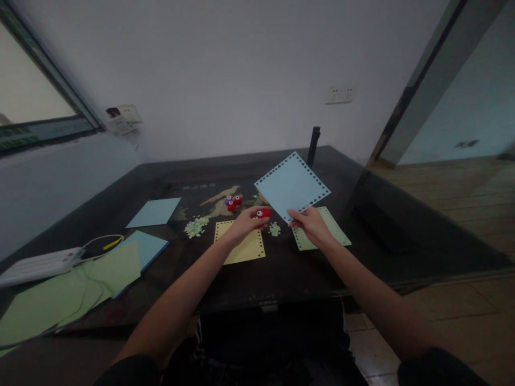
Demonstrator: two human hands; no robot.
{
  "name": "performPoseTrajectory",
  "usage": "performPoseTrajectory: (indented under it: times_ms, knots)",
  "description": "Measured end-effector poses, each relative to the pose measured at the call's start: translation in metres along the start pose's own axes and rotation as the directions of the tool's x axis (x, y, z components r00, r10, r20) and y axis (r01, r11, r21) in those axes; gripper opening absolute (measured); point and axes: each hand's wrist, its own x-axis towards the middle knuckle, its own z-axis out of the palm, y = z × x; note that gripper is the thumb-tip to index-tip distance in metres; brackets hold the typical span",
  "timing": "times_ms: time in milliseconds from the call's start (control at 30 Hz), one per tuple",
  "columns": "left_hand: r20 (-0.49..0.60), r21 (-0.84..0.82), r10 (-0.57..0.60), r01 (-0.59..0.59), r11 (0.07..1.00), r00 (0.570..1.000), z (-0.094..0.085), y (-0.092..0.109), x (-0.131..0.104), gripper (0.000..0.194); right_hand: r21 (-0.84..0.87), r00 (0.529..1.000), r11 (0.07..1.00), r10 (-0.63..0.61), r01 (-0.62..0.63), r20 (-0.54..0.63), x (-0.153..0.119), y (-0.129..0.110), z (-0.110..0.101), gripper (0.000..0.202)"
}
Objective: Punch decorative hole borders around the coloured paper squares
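Light-blue sheet (293, 185), dotted with punched holes along its edges, is raised above the dark table (193, 284), its lower corner pinched between thumb and fingers of the right hand (316, 228). Left of that corner, the left hand (245, 224) is curled around a red punch (263, 213), near the sheet. Beneath the right hand lies a green sheet (336, 231); beneath the left, a yellow sheet (245, 250). Between these two sits a small confetti pile (274, 229). Farther left are a cluster of punches (232, 202), a larger confetti heap (197, 227) and stacked green papers (60, 295).
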Motion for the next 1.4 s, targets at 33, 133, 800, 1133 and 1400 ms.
performPoseTrajectory:
  times_ms: [33,133,800,1133,1400]
  knots:
    - [0.03,-0.103,-0.031,0.034,0.994,0.999,0.006,-0.002,-0.004,0.039,0.011,1.0,1.0,0.001,-0.001,-0.009,0.0,0.0,0.0,0.04]
    - [0.09,-0.33,-0.096,0.121,0.936,0.991,0.016,-0.007,-0.012,0.04,0.017,1.0,1.0,0.012,-0.012,-0.002,-0.002,0.0,0.001,0.04]
    - [-0.086,-0.314,-0.092,0.061,0.947,0.992,0.015,-0.009,-0.014,0.03,0.033,0.999,0.999,0.026,-0.026,-0.019,-0.005,0.003,0.004,0.035]
    - [0.048,-0.415,-0.119,0.128,0.901,0.992,0.013,-0.005,-0.014,0.035,0.016,0.999,1.0,0.021,-0.021,-0.028,-0.004,0.003,0.004,0.033]
    - [-0.051,-0.22,-0.098,0.085,0.972,0.994,0.015,-0.003,-0.017,0.034,0.018,0.999,1.0,0.023,-0.023,-0.022,-0.004,0.002,0.003,0.035]
